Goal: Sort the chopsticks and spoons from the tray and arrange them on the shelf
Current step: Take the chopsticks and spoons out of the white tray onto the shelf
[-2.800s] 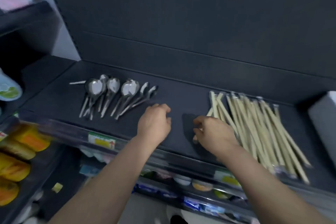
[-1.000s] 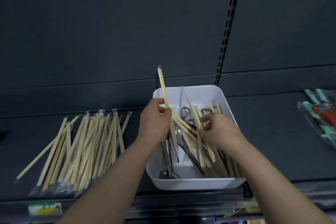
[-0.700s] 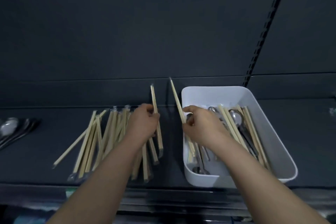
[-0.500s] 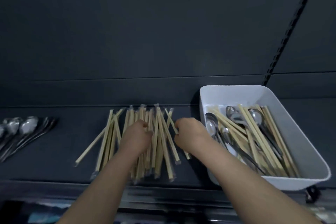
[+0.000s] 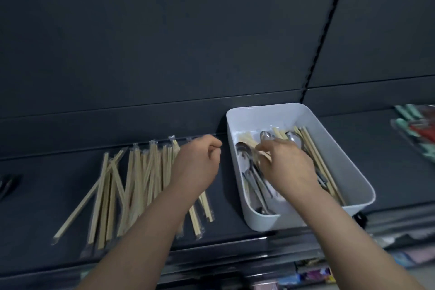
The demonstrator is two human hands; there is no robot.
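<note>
Right hand (image 5: 287,165) has moved from chopstick pile (image 5: 141,183) into tray (image 5: 266,221).
Left hand (image 5: 197,167) loosely curled, empty; right's grasp indeterminate (fingertips hidden). Lift chopsticks (image 5: 316,158) clear of spoons (image 5: 243,152).

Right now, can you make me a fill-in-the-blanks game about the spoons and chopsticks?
1. The right hand reaches into the white ____.
2. The chopsticks on the shelf lie to the ____ of the tray.
3. Shiny metal ____ lie inside the tray among more chopsticks.
Missing words: tray, left, spoons.
</note>
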